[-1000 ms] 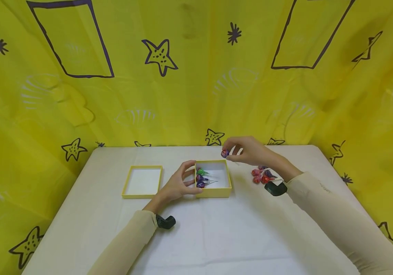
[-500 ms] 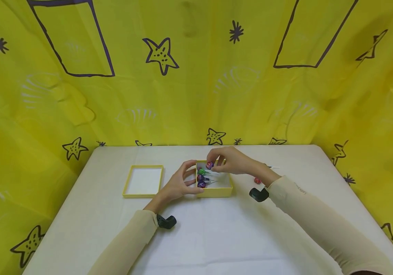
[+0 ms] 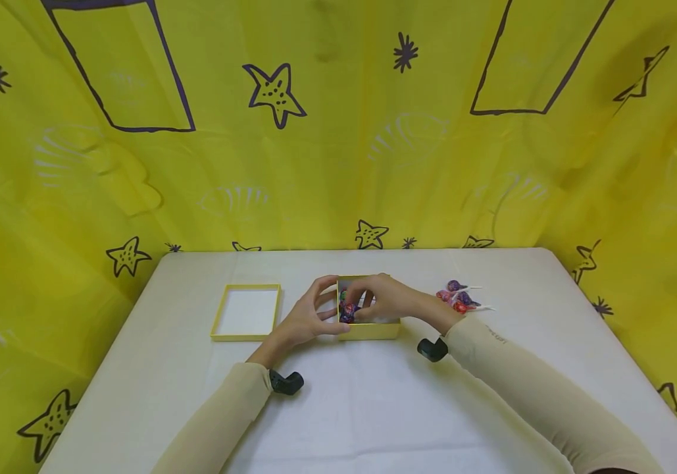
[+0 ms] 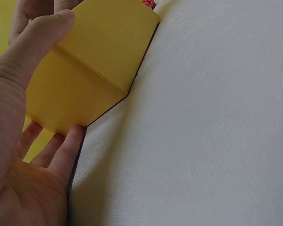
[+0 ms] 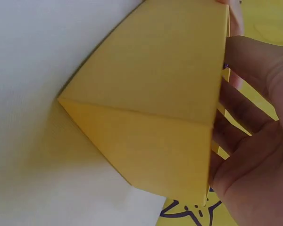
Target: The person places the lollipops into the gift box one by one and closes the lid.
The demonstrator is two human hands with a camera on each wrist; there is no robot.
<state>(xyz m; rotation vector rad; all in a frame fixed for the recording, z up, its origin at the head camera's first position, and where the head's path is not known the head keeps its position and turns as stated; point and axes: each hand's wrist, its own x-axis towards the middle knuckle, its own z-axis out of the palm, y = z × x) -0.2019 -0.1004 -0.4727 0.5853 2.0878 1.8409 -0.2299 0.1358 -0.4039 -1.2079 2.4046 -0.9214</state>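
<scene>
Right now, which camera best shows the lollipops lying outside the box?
The head view: nothing blocks the loose lollipops, so coloured wrappers and white sticks show. The left wrist view catches only a red bit at its top edge, probably one lollipop; the right wrist view shows none.

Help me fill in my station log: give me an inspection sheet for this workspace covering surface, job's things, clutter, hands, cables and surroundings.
Surface: white cloth, slightly creased.
Job's things: yellow box open, candies partly visible inside; loose lollipops clustered to its right; shallow lid lying inside-up to its left.
Clutter: nothing seen.
Hands: left hand grips the box; right hand reaches into it, its hold on any candy unclear.
Cables: nothing seen.
Surroundings: yellow curtain with dark star drawings.
</scene>
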